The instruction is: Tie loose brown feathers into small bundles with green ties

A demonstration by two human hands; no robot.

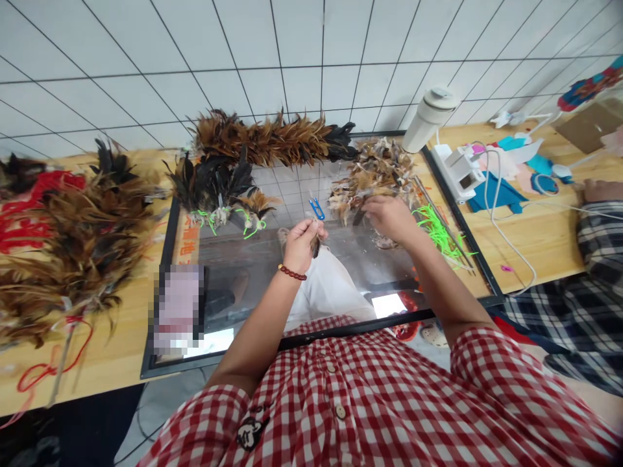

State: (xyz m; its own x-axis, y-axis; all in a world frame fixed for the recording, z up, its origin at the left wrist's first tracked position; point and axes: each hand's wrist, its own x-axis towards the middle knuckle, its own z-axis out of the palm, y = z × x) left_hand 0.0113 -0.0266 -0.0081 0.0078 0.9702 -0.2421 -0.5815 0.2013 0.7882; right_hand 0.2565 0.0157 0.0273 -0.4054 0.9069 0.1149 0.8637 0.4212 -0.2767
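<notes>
My left hand (pixel 302 243) pinches a small bunch of dark feathers (pixel 315 245) above a black-framed glass panel (pixel 160 305) set in the wooden table. My right hand (pixel 389 217) reaches into a loose pile of brown and tan feathers (pixel 374 170) at the panel's far right, fingers closed around a few of them. Blue snips (pixel 317 208) lie on the glass between my hands. Green plastic ties (pixel 438 230) lie just right of my right hand.
A long brown feather string (pixel 272 137) runs along the wall; tied black feather bunches (pixel 214 185) lie left of it. Big feather heaps and red cord (pixel 73 233) cover the left table. A white bottle (pixel 428 120), white box (pixel 460 172), cable and another person's plaid sleeve (pixel 598 224) are right.
</notes>
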